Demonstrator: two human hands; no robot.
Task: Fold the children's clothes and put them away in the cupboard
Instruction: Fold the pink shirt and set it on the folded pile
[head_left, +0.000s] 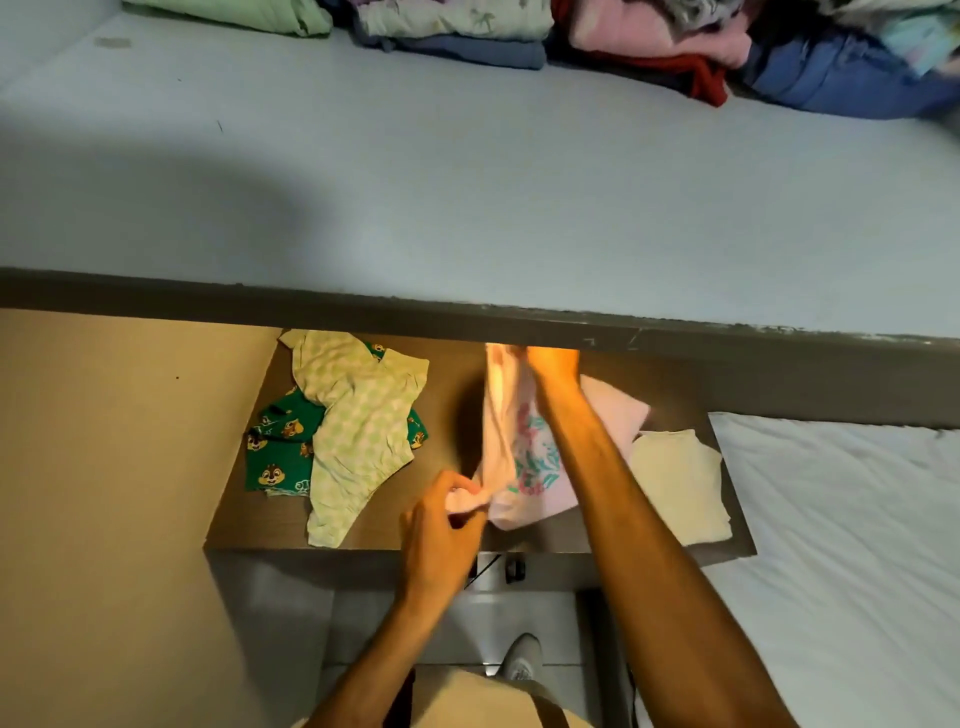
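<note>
left hand (441, 512) pinches pink shirt (524, 467) near edge | right hand (553, 361) grips far edge

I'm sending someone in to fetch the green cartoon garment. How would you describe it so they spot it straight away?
Look at the brown shelf under the pale blue upper shelf. At its left end lies a pale yellow-green checked garment, with the green cartoon garment poking out from beneath it. It is the only dark green piece, printed with chipmunk faces.
</note>
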